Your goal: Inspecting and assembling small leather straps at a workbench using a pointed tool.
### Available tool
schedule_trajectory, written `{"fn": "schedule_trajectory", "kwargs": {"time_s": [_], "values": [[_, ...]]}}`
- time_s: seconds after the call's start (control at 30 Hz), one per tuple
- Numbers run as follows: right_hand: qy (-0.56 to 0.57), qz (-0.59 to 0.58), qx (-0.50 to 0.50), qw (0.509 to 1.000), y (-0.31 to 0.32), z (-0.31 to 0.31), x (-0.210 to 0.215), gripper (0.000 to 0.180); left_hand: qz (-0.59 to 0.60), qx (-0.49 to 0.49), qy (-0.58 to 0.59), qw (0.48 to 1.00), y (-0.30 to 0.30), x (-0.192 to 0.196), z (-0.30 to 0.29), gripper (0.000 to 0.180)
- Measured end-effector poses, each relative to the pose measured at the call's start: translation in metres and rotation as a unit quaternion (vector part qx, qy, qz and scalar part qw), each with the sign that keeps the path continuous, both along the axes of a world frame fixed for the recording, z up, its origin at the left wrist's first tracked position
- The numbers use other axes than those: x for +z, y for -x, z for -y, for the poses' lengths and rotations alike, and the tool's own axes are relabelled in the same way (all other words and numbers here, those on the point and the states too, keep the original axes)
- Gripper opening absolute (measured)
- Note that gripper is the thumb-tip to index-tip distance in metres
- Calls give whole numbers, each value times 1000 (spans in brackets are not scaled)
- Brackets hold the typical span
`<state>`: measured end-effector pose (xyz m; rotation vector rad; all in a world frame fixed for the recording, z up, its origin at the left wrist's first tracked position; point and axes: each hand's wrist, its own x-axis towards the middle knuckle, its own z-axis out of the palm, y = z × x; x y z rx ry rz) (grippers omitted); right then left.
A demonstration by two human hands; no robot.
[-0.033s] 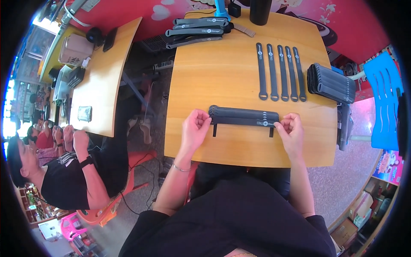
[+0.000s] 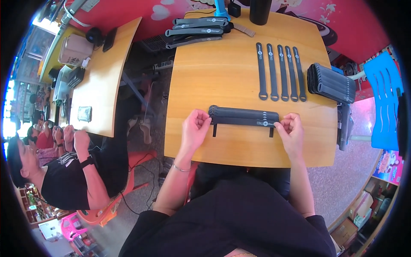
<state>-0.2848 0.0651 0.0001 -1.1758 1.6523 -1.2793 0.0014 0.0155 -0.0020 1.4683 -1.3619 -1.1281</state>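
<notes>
A fanned stack of dark grey hook-and-loop straps (image 2: 239, 115) lies crosswise on the wooden table in front of me. The straps overlap, and the nearest strap (image 2: 242, 121) shows a pale print at its right end. My left hand (image 2: 196, 126) pinches this strap's left end between thumb and fingertips. At its right end, my right hand (image 2: 291, 130) grips in the same way, fingers curled. Two narrow black strips (image 2: 214, 130) stick out from under the stack toward me. Beyond my right hand, several single straps (image 2: 281, 73) lie lengthwise, side by side, ring ends toward me.
A bundle of straps (image 2: 332, 83) sits at the table's right edge. More straps (image 2: 198, 32) are heaped at the far left corner. A dark cylinder (image 2: 259, 12) stands at the back. To the left, a person (image 2: 72, 171) sits beside another table (image 2: 105, 92).
</notes>
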Motion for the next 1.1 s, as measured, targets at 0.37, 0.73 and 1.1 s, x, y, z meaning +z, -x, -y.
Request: {"fn": "schedule_trajectory", "kwargs": {"time_s": [0.37,0.73,1.1], "values": [[-12,-12,-2,1000,-1,2,0,26,30,8,-2,1000,3,1,2,8],[-17,-51,-1,999,-2,2,4,18,35,15,-10,999,4,0,3,8],[-42,-53,5,998,-2,2,2,18,33,13,1,999,5,-2,4,8]]}}
